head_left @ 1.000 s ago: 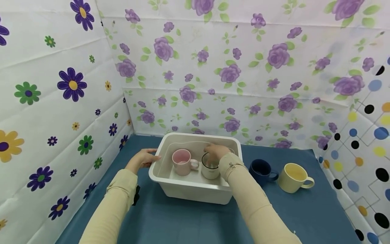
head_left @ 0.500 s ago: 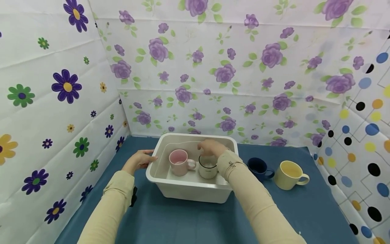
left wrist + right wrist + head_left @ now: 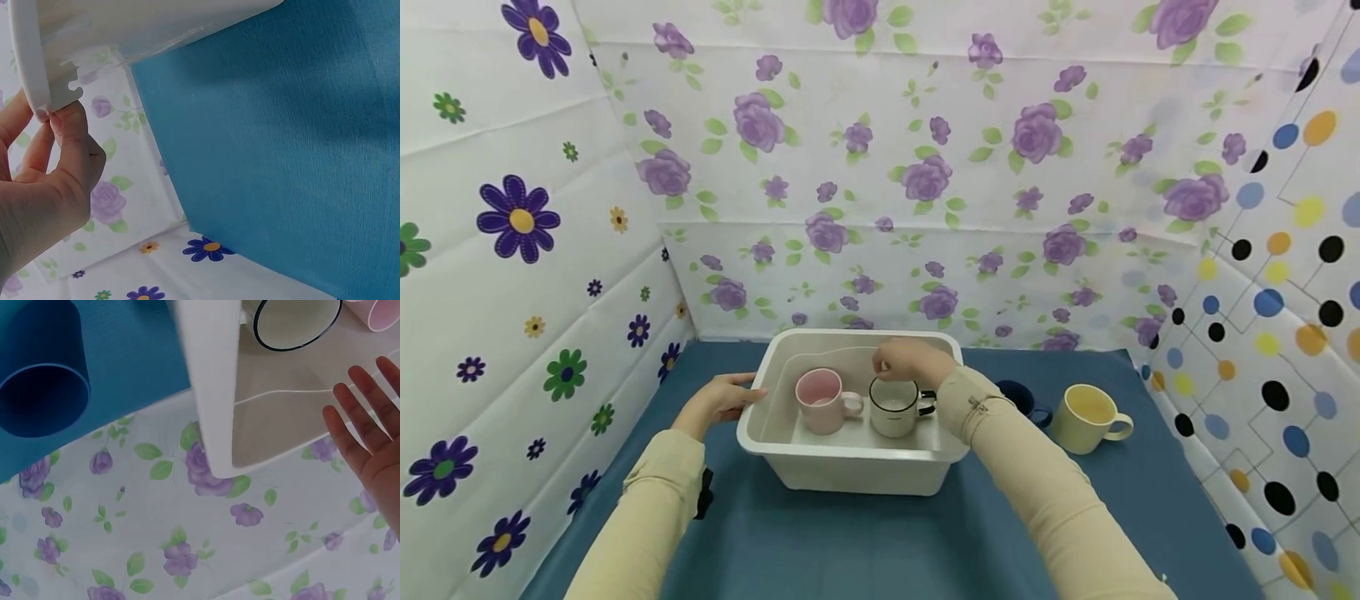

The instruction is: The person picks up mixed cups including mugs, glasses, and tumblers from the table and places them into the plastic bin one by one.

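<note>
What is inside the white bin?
Inside the white bin stand a pink mug and a dark-rimmed white mug, both upright. The floor beneath them is covered, and in the head view the right sleeve hides part of the bin's right side.

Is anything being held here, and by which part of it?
The left hand holds the white bin by the rim at its left end. The right hand is over the bin, holding nothing.
</note>
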The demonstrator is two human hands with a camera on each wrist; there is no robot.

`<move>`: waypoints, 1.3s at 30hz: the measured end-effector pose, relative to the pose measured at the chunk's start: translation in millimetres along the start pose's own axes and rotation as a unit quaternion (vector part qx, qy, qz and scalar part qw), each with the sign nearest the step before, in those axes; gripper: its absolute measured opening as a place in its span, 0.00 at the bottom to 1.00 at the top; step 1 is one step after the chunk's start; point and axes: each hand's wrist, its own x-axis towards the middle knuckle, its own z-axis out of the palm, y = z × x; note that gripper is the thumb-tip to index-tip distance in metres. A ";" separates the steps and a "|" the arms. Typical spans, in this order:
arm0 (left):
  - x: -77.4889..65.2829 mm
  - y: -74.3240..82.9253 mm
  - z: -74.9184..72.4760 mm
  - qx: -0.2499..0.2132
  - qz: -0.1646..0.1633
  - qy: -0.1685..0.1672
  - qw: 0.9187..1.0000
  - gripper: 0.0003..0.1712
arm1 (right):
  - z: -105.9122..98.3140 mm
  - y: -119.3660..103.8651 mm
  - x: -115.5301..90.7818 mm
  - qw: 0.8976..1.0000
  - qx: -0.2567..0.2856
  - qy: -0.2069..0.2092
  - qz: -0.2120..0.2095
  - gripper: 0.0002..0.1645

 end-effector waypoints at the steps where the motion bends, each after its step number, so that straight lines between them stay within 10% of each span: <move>1: -0.8 -0.7 -1.0 0.001 -0.001 0.001 1.000 0.39 | -0.4 -0.6 -0.7 1.000 0.006 -0.001 -0.002 0.10; 39: -2.8 -3.1 -0.4 -0.001 0.020 0.005 1.000 0.38 | -7.6 -18.7 -95.5 0.981 0.047 0.154 -0.104 0.11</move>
